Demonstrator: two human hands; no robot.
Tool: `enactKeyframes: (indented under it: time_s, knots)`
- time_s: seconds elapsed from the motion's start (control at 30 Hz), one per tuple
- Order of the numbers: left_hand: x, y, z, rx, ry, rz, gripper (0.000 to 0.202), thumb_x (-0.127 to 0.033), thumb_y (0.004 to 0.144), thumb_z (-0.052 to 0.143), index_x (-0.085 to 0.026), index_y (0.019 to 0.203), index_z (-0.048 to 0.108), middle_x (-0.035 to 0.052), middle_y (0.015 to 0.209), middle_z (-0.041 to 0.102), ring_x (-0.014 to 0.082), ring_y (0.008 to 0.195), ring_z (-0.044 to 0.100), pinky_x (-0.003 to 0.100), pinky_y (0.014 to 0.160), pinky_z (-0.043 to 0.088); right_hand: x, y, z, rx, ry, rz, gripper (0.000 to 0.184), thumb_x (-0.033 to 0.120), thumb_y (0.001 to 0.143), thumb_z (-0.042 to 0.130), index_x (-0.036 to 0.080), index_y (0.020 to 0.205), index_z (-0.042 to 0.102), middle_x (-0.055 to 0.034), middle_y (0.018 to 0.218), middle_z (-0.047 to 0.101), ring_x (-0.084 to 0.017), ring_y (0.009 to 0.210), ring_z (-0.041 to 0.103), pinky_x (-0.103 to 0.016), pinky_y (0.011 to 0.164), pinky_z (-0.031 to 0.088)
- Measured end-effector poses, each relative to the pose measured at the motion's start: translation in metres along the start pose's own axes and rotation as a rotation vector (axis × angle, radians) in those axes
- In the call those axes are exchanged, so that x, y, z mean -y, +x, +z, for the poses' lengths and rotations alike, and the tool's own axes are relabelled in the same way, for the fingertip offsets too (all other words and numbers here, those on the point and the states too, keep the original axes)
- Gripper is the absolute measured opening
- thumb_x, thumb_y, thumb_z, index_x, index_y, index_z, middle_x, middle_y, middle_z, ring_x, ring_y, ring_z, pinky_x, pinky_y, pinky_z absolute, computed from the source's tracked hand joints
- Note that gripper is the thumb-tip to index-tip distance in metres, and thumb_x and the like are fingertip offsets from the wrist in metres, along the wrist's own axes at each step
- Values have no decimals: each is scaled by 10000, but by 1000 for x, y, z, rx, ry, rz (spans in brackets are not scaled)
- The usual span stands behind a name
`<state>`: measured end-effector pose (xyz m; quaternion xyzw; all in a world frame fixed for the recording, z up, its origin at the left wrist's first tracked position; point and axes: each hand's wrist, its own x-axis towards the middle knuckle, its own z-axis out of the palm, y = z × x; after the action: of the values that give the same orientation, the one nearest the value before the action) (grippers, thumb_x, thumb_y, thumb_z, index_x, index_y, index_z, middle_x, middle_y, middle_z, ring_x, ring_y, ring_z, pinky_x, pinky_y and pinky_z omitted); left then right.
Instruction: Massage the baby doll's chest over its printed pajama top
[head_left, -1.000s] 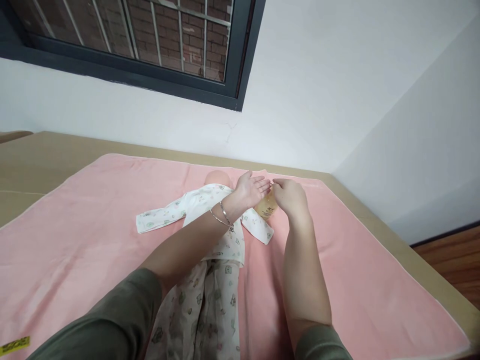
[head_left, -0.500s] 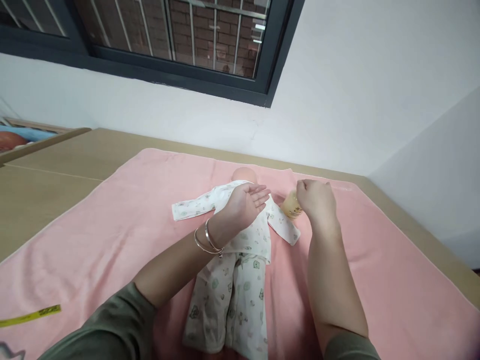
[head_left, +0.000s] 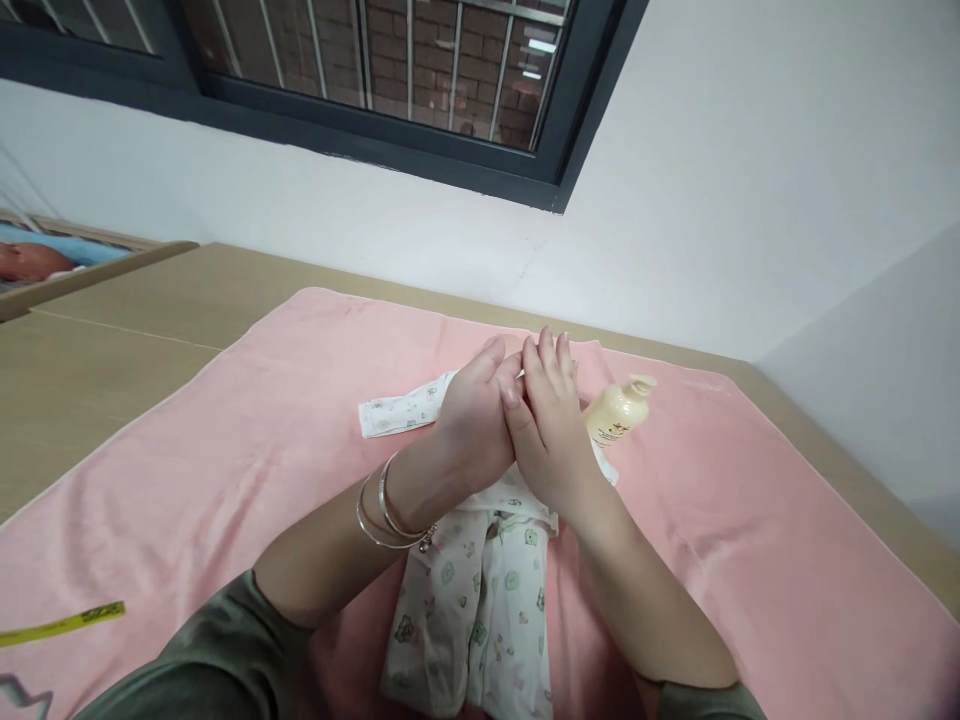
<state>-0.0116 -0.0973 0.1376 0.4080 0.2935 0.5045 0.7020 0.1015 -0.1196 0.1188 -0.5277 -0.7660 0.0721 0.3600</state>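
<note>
My left hand [head_left: 480, 415] and my right hand [head_left: 551, 425] are pressed together, palm against palm, with fingers stretched out. They are above a doll's white printed top [head_left: 517, 497], hiding most of it and nearly all of the doll's head. The matching printed trousers [head_left: 472, 610] show below my wrists, and one sleeve [head_left: 401, 408] stretches out to the left. Just right of my right hand a pale yellow pump bottle [head_left: 619, 408] stands on the blanket, touched by neither hand as far as I can see.
The pink blanket [head_left: 225, 450] covers much of the wooden surface [head_left: 135, 320]. A yellow strip [head_left: 64, 622] lies at lower left. Behind are a white wall [head_left: 697, 200] and a dark window frame [head_left: 450, 155]. At far left, another doll [head_left: 34, 262] lies in a tray-like bed.
My right hand has left the pump bottle's top and moved left onto my left palm. The bottle top is uncovered now. The view has shifted slightly.
</note>
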Motion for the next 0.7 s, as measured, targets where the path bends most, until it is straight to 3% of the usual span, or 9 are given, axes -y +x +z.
enactKeyframes:
  time_s: [0.17, 0.33, 0.5, 0.7]
  knots:
    - [-12, -14, 10, 101, -115, -35, 596, -588, 1057, 239, -260, 1460, 530, 72, 1481, 606, 322, 1534, 379, 553, 1243, 392, 14, -12, 4, 23, 101, -22, 706, 563, 1084, 218, 282, 1665, -69, -27, 1760, 0, -288, 1608, -96, -608, 1314, 28]
    - [8, -25, 21, 220, -117, 35, 610, -602, 1054, 178, -359, 1573, 386, -63, 1649, 411, 262, 1604, 158, 503, 1324, 212, 12, -17, 2, -24, 201, -61, 647, 565, 1090, 181, 379, 1648, -89, 55, 1756, -25, -274, 1607, -95, -641, 1309, 35]
    - [28, -35, 15, 217, 184, 233, 550, -566, 1072, 223, -423, 1593, 329, -145, 1692, 294, 219, 1607, 20, 442, 1340, 147, 19, -35, 4, -104, 309, -90, 603, 539, 1089, 133, 423, 1641, -79, 113, 1749, -31, -267, 1606, -87, -638, 1315, 103]
    - [20, -43, 2, 100, 330, 379, 573, -550, 1074, 270, -347, 1607, 323, -89, 1733, 191, 231, 1606, -40, 477, 1348, 65, 32, -61, 14, -14, 439, -294, 668, 466, 1082, 195, 328, 1648, -132, 63, 1758, -7, -257, 1606, -96, -593, 1329, 146]
